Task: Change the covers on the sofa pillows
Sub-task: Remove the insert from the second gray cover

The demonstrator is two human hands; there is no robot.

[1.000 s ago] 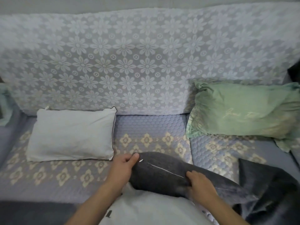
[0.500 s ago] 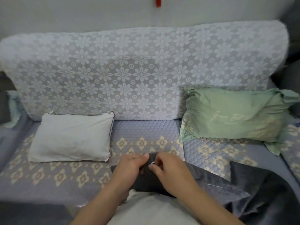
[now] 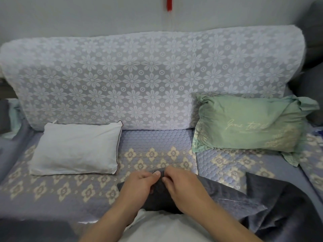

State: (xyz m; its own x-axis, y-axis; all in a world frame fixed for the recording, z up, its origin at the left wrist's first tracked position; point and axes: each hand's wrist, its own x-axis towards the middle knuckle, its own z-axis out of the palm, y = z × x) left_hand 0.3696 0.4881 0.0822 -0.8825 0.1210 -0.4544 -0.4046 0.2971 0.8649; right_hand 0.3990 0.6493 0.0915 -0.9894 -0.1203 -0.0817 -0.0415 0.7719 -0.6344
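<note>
- My left hand (image 3: 139,185) and right hand (image 3: 183,187) meet at the near seat edge; both pinch the dark grey pillow cover's (image 3: 162,198) corner, perhaps at its zipper
- White pillow (image 3: 76,149) lies left; green pillow (image 3: 248,126) right

Pale grey wall (image 3: 87,18) behind a floral-lace-draped sofa backrest (image 3: 139,79), quilted blue seat (image 3: 153,142).

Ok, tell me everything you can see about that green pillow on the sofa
The green pillow is a plump rectangular cushion in a pale green, creased, cotton-looking cover with cream cursive script and a faint pale pattern along its lower and left borders. The cover's loose end bunches at the right. The pillow lies on the right of the quilted blue seat, leaning against the floral lace-covered backrest. Neither hand touches it.
</note>
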